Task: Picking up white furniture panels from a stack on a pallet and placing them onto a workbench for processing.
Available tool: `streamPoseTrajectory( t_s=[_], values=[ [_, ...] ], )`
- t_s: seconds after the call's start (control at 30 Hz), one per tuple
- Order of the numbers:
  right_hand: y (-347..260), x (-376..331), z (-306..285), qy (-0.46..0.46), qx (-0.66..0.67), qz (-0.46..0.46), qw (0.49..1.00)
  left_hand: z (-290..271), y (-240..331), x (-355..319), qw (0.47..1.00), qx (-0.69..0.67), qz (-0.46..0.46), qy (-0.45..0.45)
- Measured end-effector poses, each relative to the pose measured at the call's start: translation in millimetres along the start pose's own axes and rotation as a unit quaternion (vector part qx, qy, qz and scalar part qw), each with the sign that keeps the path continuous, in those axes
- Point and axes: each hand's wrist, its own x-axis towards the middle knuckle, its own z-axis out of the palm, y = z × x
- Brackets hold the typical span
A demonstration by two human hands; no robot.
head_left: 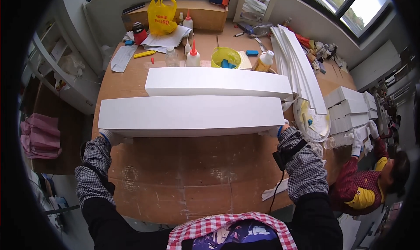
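Note:
A long white box-shaped piece (192, 113) lies crosswise in front of me, tilted so a broad face and a thin shaded front side show. My left hand (113, 137), in a white glove with a blue cuff edge, grips it at the lower left end. At the lower right end my right hand (274, 131), gloved the same way, holds it too. Both sets of fingers are mostly hidden under the piece. Just behind it, a second, slightly shorter white box-shaped piece (214, 80) rests on the brown table (175, 175).
Behind stand glue bottles (193, 57), a green basket (225, 57) and a yellow bag (162, 16). White strips (302, 66) and a round tray (321, 129) lie right. A co-worker (365, 184) in white gloves works beside stacked white boxes (348, 108). A yellow knife (144, 54) lies far left.

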Motion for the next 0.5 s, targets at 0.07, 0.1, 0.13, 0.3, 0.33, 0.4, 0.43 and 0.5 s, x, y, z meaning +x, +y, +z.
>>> streamPoseTrajectory(
  t_s=[0.07,0.1,0.13,0.3,0.33,0.4,0.43,0.5],
  values=[
    [-19.9,1.7,-13.9,-0.019,-0.014,0.020,1.000,59.9,-51.2,19.5,0.835,-0.550,-0.018,0.004],
    [-33.8,4.6,-19.1,-0.033,-0.029,0.040,0.998,97.7,-83.2,24.5,0.835,-0.549,-0.034,0.006],
    [9.3,21.9,15.8,0.016,-0.065,0.028,0.997,118.8,-108.0,43.2,0.865,-0.500,0.039,0.016],
    [-4.9,-0.5,2.7,0.229,-0.066,0.080,0.968,51.1,-48.7,28.5,0.798,-0.599,-0.064,0.007],
    [-16.6,-6.7,-11.0,0.198,0.053,0.166,0.965,45.2,-48.0,16.2,0.831,-0.547,-0.099,0.015],
    [-12.9,-21.0,-28.8,0.132,-0.035,0.120,0.983,31.4,-41.3,11.4,0.887,-0.436,-0.150,0.029],
    [-9.4,-28.7,-35.9,0.063,-0.121,0.071,0.988,26.0,-38.1,11.2,0.909,-0.378,-0.173,0.036],
    [-21.5,-52.3,-26.9,0.066,0.493,0.288,0.818,20.2,-36.2,9.7,0.938,-0.259,-0.224,0.048]
  ],
)
